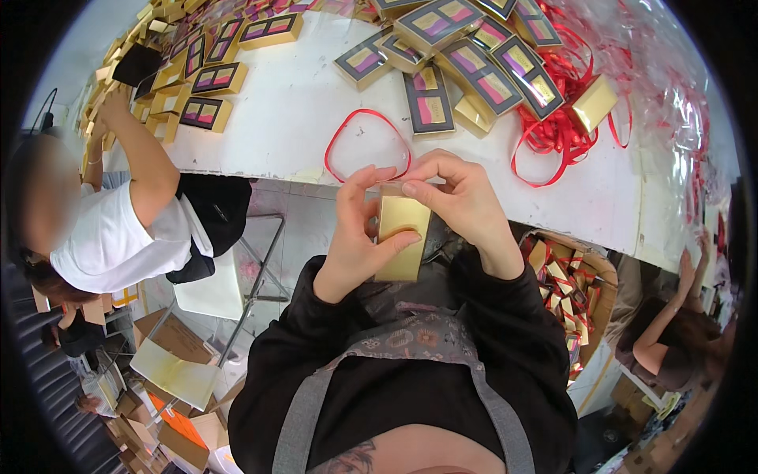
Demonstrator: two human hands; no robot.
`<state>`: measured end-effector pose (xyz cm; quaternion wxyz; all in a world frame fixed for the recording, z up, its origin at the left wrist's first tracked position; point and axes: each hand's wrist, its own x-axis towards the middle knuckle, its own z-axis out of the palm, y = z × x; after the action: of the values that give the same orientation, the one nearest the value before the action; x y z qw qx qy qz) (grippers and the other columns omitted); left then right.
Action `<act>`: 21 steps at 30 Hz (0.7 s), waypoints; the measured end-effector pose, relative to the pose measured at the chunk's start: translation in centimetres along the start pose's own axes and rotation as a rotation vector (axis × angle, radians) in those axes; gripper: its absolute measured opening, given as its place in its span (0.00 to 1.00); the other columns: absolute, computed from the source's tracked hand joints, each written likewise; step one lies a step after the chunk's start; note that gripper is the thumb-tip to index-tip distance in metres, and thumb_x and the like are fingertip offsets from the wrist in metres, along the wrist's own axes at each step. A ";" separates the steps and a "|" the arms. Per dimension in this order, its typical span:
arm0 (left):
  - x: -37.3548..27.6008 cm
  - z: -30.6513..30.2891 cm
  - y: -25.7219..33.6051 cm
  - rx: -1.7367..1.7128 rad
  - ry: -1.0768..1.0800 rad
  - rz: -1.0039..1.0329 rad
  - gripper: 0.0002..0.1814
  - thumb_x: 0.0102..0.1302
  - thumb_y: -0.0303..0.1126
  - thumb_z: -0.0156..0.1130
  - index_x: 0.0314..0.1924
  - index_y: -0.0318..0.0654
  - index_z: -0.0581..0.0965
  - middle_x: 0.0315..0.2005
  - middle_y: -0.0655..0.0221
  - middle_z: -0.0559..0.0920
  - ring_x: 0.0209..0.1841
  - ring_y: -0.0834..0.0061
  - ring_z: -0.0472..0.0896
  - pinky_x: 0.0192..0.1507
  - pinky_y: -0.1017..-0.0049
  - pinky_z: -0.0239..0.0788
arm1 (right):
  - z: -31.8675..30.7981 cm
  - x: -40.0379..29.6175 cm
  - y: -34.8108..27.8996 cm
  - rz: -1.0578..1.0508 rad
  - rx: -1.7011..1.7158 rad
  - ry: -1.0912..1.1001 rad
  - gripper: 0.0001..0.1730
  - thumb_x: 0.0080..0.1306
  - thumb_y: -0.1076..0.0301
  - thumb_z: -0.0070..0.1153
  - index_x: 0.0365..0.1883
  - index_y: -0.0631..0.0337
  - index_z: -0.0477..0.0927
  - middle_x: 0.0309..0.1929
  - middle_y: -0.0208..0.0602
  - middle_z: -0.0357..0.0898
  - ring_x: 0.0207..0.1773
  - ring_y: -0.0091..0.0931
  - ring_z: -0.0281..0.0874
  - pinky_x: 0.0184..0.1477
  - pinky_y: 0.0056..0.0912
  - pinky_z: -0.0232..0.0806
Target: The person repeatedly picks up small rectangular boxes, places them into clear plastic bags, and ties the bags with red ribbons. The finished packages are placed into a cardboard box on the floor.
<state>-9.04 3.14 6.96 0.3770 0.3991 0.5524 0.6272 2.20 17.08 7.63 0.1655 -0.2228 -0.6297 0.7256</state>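
A gold cardboard box [398, 260] lies in the grip of my left hand [362, 240], whose thumb rests across its face. At the box's far end the fingers of my right hand [459, 192] pinch a loop of red ribbon [327, 145]. The left index finger also reaches to that ribbon. Most of the loop spreads over the white table [266, 127] beyond the box. Whether the ribbon passes around the box is hidden by my fingers.
Gold boxes with clear windows [429, 106] are heaped ahead, beside a tangle of red ribbons [551, 133]. A carton [604, 284] of ribboned boxes stands at my right. At the left a co-worker [124, 231] reaches over the table, near a folding chair [210, 296]. Clear plastic [663, 101] covers the far right.
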 end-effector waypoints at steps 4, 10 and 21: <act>-1.1 -1.2 -0.6 0.126 0.022 0.122 0.31 0.51 0.21 0.71 0.53 0.41 0.65 0.58 0.60 0.65 0.49 0.69 0.77 0.42 0.74 0.74 | 1.1 -1.9 -1.1 -0.143 0.089 -0.107 0.10 0.64 0.73 0.56 0.44 0.61 0.81 0.54 0.40 0.73 0.54 0.26 0.72 0.52 0.29 0.68; -4.2 -2.6 1.2 0.296 0.189 0.360 0.34 0.53 0.31 0.72 0.58 0.43 0.67 0.65 0.53 0.57 0.56 0.59 0.73 0.54 0.66 0.68 | 4.4 -4.5 0.1 -0.829 -0.512 -0.073 0.14 0.54 0.75 0.62 0.41 0.56 0.83 0.54 0.43 0.74 0.54 0.38 0.76 0.56 0.39 0.69; -6.2 -9.5 -2.0 -0.424 0.482 -0.250 0.24 0.62 0.26 0.57 0.57 0.36 0.62 0.47 0.57 0.77 0.45 0.65 0.80 0.49 0.65 0.74 | 7.1 6.8 3.1 -0.777 -1.157 0.250 0.12 0.53 0.61 0.64 0.33 0.54 0.80 0.28 0.31 0.73 0.33 0.30 0.72 0.36 0.35 0.59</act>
<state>-15.27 -6.07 3.73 0.3843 0.0814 0.5278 0.7531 -7.16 14.18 4.52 0.3384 -0.1158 -0.9245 0.1319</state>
